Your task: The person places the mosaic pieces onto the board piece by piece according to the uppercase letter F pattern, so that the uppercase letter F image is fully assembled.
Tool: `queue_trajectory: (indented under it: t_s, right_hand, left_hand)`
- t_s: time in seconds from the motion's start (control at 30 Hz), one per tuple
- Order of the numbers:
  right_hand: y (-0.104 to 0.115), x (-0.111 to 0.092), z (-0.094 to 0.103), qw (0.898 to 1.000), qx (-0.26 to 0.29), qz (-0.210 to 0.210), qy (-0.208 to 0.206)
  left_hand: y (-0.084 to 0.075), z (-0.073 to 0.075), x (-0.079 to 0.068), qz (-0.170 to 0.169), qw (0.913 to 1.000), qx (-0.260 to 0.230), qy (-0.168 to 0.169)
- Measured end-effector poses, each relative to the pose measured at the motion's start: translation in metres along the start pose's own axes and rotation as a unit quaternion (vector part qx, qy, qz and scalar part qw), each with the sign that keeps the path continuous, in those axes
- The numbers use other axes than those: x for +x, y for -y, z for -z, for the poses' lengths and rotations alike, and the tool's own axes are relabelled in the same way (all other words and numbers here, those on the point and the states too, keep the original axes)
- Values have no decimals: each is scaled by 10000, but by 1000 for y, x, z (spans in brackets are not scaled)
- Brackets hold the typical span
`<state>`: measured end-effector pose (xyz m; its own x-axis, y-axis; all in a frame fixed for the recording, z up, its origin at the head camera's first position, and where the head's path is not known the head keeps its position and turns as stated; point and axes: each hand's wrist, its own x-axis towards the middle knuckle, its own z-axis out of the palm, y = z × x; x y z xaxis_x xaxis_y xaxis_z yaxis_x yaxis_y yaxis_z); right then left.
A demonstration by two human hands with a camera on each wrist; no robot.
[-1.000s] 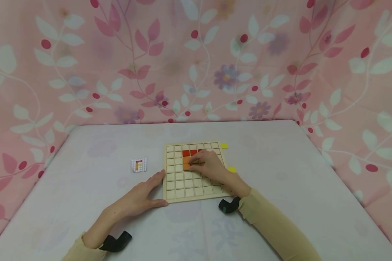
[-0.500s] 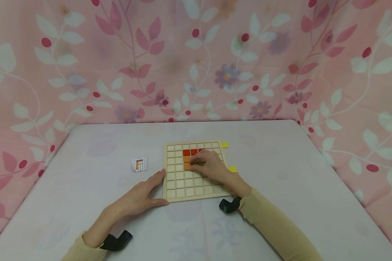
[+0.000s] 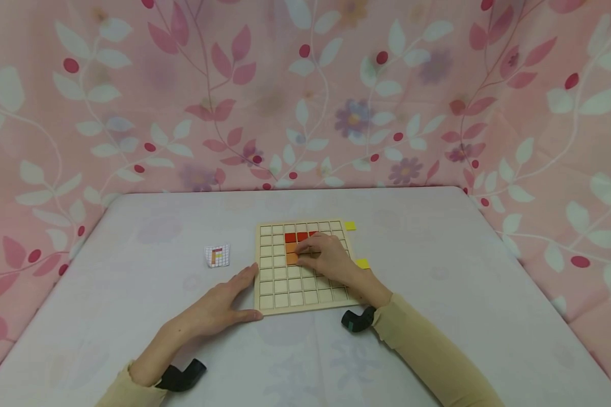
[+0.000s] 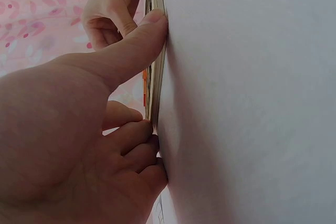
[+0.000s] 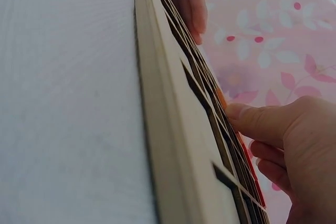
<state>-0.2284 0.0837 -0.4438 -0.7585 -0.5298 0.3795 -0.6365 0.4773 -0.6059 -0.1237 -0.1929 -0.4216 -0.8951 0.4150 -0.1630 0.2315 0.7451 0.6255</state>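
A pale wooden grid board [image 3: 281, 299] lies on the table, partly covered by my right hand [image 3: 328, 259]. Red tiles [image 3: 290, 238] sit in one row, with orange tiles [image 3: 291, 259] in the column below. My right thumb and forefinger pinch at the right side of the lower orange tile; in the right wrist view, the thumb [image 5: 262, 121] comes right down to the orange. My left hand [image 3: 211, 310] rests along the board's left edge, its thumb at the near corner and its fingertips farther up. The left wrist view shows that thumb [image 4: 142, 38] against the board's side.
A small paper card [image 3: 217, 256] with a coloured grid pattern lies left of the board. Two yellow tiles lie by the board's right edge, a far one [image 3: 350, 226] and a nearer one [image 3: 362, 264]. A pink floral cloth [image 3: 305, 102] hangs behind the table.
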Motion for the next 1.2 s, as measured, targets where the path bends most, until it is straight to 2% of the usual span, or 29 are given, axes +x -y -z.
queue_trajectory:
  t_s: [0.63,1.2]
  right_hand:
    - [-2,0,0,9997,205,117,-33]
    - [-2,-1,0,9996,258,94,110]
  left_hand:
    - [-4,2,0,78,10000,-47,42]
    - [-3,1,-1,91,9999,-58,27]
